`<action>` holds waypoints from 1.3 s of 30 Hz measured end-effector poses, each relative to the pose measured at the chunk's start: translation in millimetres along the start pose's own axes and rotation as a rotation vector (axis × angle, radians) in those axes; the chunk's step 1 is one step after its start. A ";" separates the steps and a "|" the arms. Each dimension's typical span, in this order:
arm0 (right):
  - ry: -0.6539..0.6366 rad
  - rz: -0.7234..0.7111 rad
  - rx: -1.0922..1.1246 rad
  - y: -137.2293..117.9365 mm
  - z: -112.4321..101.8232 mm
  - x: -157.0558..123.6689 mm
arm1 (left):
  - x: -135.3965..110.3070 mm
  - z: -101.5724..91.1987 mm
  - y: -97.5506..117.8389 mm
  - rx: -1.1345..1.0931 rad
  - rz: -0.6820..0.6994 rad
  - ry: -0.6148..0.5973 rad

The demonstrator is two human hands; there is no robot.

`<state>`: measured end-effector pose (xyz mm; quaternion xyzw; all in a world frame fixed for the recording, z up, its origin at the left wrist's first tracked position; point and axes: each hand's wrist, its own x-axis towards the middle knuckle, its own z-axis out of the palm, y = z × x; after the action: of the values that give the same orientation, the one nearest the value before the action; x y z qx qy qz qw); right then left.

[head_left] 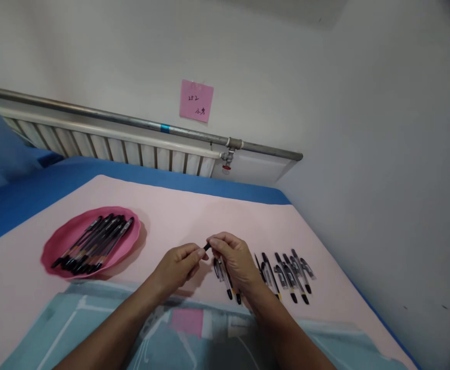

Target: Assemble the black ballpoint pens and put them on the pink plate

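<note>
My left hand [182, 264] and my right hand [236, 257] meet above the pink tabletop, both with fingers pinched. Between their fingertips shows a short black piece of a pen [207, 246]; the fingers hide the rest of it. Right below my right hand lie a few pens [228, 285], partly covered by it. Further right is a loose group of clear pens [286, 275] with black ends, with several separate black caps [280, 276] among them. To the left, a pink scalloped plate [51, 246] holds a pile of capped black pens [97, 241].
Light blue patterned cloth [94, 313] lies along the near edge, under my forearms. Behind the pink table covering [163, 205] runs a blue border [151, 177], then a white radiator [132, 153] with a metal pipe [113, 117]. A pink note [196, 101] is on the wall.
</note>
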<state>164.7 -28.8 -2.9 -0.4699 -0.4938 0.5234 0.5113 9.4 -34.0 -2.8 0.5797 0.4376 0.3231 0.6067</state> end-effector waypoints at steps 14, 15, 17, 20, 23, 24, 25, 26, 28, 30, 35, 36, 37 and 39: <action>-0.042 0.050 -0.867 -23.4 -20.6 -3.4 | 4.5 -10.3 -0.6 0.475 0.118 0.291; -0.076 0.044 -1.019 -24.5 -20.0 -6.2 | 4.3 -10.4 -0.6 0.480 0.125 0.292; -0.149 0.034 -1.256 -24.2 -15.3 -11.7 | 3.3 -9.4 -0.2 0.494 0.132 0.278; -0.227 0.045 -1.463 -21.2 -4.8 -17.3 | 2.1 -7.3 0.3 0.521 0.131 0.255; -0.277 0.067 -1.530 -19.3 2.3 -19.4 | 2.0 -7.0 0.0 0.533 0.131 0.252; -0.288 0.062 -1.541 -18.9 3.4 -19.7 | 2.1 -7.3 -0.2 0.532 0.130 0.252; -0.293 0.054 -1.553 -18.6 3.9 -19.9 | 2.2 -7.6 -0.4 0.531 0.128 0.251; -0.295 0.050 -1.565 -18.1 4.3 -20.1 | 2.3 -7.9 -0.6 0.529 0.127 0.249; -0.298 0.051 -1.580 -16.4 4.9 -20.6 | 2.5 -8.3 -1.0 0.529 0.125 0.246; -0.302 0.042 -1.571 -13.5 6.6 -21.6 | 2.7 -8.4 -1.0 0.532 0.128 0.244; -0.314 0.010 -1.529 -3.7 13.6 -25.3 | 3.4 -8.2 -0.6 0.537 0.145 0.237; -0.301 -0.003 -1.490 -2.8 13.9 -25.0 | 3.6 -8.3 -0.7 0.532 0.143 0.236; -0.275 -0.027 -1.423 -2.8 13.3 -23.9 | 3.9 -8.4 -1.0 0.523 0.140 0.235; -0.166 -0.074 -1.184 -5.2 9.4 -19.1 | 4.5 -8.6 -1.9 0.491 0.128 0.232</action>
<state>156.4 -48.4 2.7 -0.6147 -0.7559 0.1761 0.1402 3.2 -26.5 -4.9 0.6952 0.5316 0.3092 0.3721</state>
